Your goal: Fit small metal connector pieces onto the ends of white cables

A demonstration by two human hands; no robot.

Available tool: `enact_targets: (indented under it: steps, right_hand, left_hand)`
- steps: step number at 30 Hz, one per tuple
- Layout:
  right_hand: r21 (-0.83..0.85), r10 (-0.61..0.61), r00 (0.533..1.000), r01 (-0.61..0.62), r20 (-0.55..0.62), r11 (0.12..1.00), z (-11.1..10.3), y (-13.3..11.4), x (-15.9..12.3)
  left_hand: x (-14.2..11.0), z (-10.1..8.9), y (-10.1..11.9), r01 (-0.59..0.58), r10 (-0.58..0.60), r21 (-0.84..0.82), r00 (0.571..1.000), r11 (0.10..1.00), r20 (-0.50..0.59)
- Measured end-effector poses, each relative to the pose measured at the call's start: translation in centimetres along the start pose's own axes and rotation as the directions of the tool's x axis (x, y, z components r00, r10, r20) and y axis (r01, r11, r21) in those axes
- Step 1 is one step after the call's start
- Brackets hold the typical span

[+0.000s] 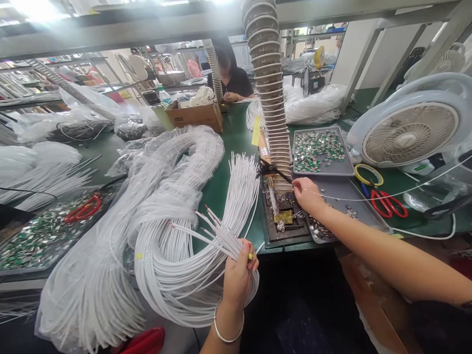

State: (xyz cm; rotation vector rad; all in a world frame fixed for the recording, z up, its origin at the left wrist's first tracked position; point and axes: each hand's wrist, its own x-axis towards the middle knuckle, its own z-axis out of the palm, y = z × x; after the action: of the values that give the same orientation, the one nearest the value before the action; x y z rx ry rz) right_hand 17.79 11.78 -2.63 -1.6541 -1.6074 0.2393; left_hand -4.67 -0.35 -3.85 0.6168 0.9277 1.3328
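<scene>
Left hand: the left hand [238, 280] sits at the near edge of the green workbench [236, 128], fingers closed firmly round a bundle of white cables [217, 241], their stripped tips fanning out.
Right hand: the right hand [308, 195] is at the edge of a dark metal jig [283, 231], its fingers [295, 183] pinched narrowly on a thin white wire [354, 195].
Wire: it runs from those fingers across a grey tray [342, 194] scattered with small metal parts, toward a desk fan [409, 132].
Risk: a taut wire could snag on the red-handled scissors [387, 204] or sweep the loose parts; a slack grip could let the fanned tips splay.
In the way: a ribbed extraction hose [265, 64] rises beside the jig.
Around: a tray of green-and-silver components [322, 172] lies beyond the jig, bagged coils of white cable [92, 275] fill the left, and a co-worker [230, 78] sits across the bench behind a cardboard box [195, 117].
</scene>
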Motion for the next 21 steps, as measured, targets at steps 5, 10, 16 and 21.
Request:
enact_targets:
  steps: [5, 10, 16, 21]
  right_hand:
    - [-0.019, -0.058, 0.995, 0.059, 0.087, 0.998, -1.3, -0.7, -0.8]
    - [-0.031, -0.063, 0.995, 0.066, 0.082, 0.997, -4.7, -0.8, -1.8]
    - [-0.112, -0.077, 0.993, 0.087, 0.089, 0.990, -8.6, -0.4, -5.0]
    - [-0.221, -0.052, 0.992, 0.077, 0.116, 0.972, -9.1, 0.8, -7.3]
  left_hand:
    - [-0.1, 0.0, 0.1, 0.017, -0.017, -0.004, 1.000, 1.000, 0.011]
    - [-0.2, 0.1, 0.3, 0.023, -0.023, -0.026, 1.000, 0.999, 0.006]
    - [-0.5, 0.3, 0.2, 0.021, -0.022, -0.064, 1.000, 0.998, -0.018]
    - [-1.4, 1.2, -0.2, 0.065, -0.062, -0.053, 0.997, 0.996, 0.040]
